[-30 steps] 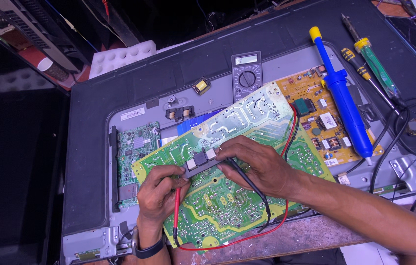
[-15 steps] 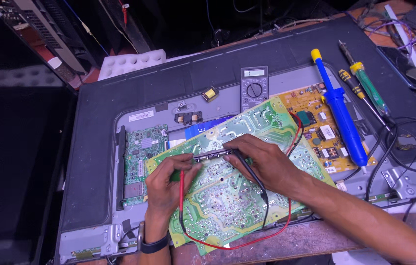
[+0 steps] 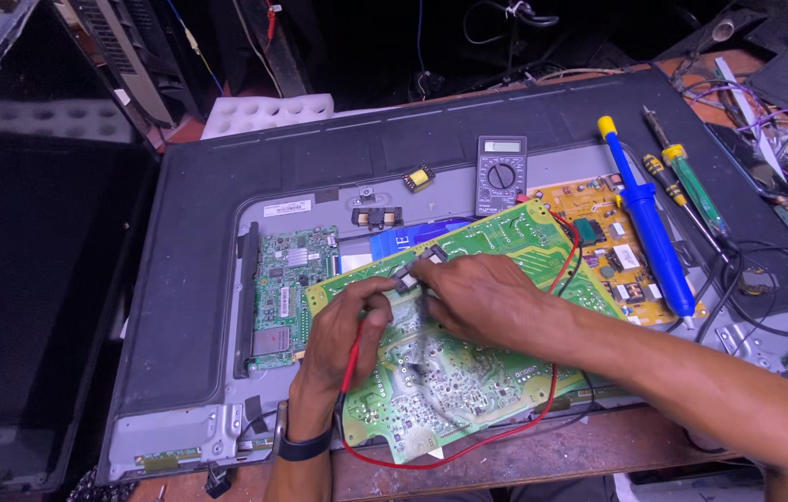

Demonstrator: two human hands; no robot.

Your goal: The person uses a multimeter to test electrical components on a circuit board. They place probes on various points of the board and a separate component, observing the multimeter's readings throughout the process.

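A large green circuit board lies solder side up on the open back of a flat television. My left hand grips a red test probe, its tip pressed on the board near the upper left edge. My right hand holds a black test probe against the board close beside it. A red lead loops below the board and runs up to the grey multimeter at the back.
A smaller green board sits left of the hands, a yellow board to the right. A blue desoldering pump and two screwdrivers lie at the right among tangled wires. White foam lies behind.
The view has shifted so the television sits lower and more central. Both hands stay on the board with the probes, their tips moved slightly along its upper left part.
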